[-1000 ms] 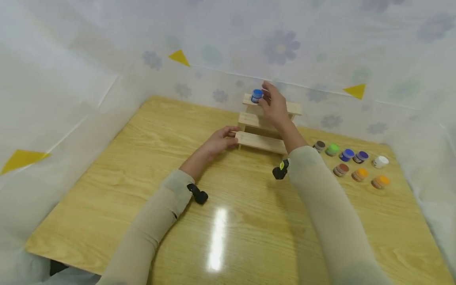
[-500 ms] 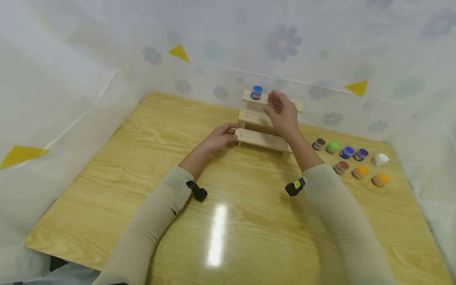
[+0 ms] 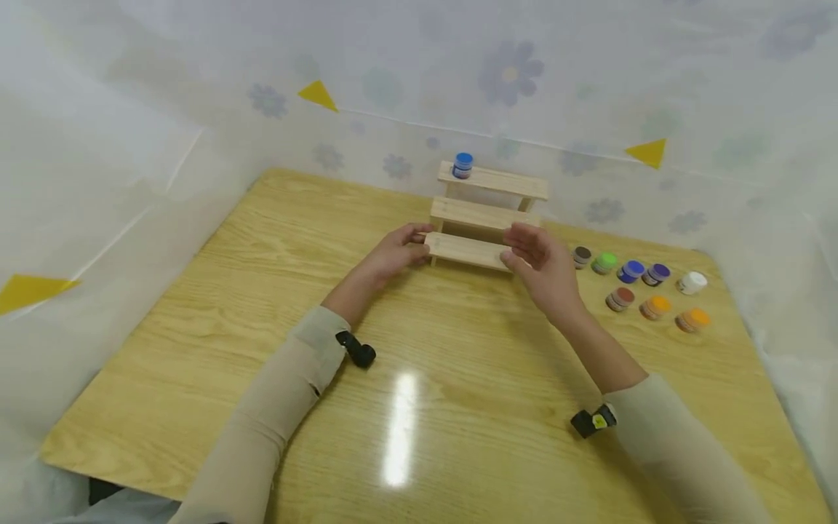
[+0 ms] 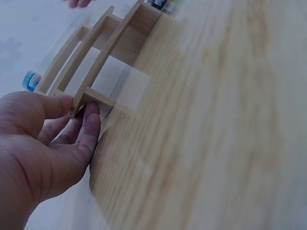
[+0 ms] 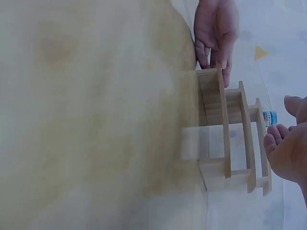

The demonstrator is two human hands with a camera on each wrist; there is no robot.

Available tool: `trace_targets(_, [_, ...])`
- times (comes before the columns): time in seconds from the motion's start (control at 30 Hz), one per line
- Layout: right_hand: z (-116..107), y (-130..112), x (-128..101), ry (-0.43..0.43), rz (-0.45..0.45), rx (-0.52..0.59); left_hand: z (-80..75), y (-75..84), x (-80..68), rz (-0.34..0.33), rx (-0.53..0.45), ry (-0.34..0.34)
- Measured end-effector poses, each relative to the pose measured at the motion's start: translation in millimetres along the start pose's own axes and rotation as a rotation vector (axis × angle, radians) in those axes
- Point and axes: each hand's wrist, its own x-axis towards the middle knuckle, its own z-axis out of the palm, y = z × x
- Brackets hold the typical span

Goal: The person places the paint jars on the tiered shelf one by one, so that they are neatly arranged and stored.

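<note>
A three-step wooden rack (image 3: 486, 212) stands toward the far edge of the bench (image 3: 458, 378), close to the flowered plastic sheet (image 3: 589, 87) behind it. The left hand (image 3: 395, 256) rests at the left end of the lowest step; in the left wrist view its thumb and fingers (image 4: 90, 125) lie on either side of that end, a light pinching grip on the rack's edge. The right hand (image 3: 543, 268) hovers just in front of the right end of the lowest step, its grip loose, fingers relaxed and slightly curled, holding nothing; whether its fingertips touch the wood cannot be told. A small blue-lidded jar (image 3: 462, 165) stands upright at the left end of the top step, apart from both hands. To the right of the rack, a group of small paint jars (image 3: 638, 287) sits on the bench in two rows, with brown, green, blue, purple and white lids behind and brown and orange ones in front. Both forearms wear beige sleeves (image 3: 281, 407), each with a small black camera at the wrist
</note>
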Motion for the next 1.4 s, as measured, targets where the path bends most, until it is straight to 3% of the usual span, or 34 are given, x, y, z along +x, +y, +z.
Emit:
trace_targets(0.17, [-12, 7, -36, 0.014, 0.037, -0.021, -5.7, -1.1, -4.6, 0.002, 0.004, 0.007])
trace_targets(0.43, [-54, 48, -77, 0.108, 0.175, 0.007, -12.2, -0.2, -7.6, 0.003, -0.014, 0.003])
trace_targets(0.63, [-87, 62, -103, 0.183, 0.254, 0.109, -15.1, 0.5, -12.7, -0.022, -0.011, -0.005])
trace_targets(0.73, [-105, 65, -114, 0.245, 0.298, 0.176, -16.9, 0.7, -15.1, -0.016, -0.002, -0.007])
trace_targets(1.03, [-169, 75, -149, 0.436, 0.437, 0.223, -22.0, -3.1, -15.4, 0.000, -0.007, -0.006])
trace_targets(1.27, [-209, 92, -152, 0.618, 0.455, 0.382, -23.7, -1.5, -15.3, -0.012, 0.006, 0.004])
trace_targets(1.4, [-221, 103, -144, 0.628, 0.483, 0.333, -20.7, -1.6, -15.1, -0.011, 0.006, -0.003])
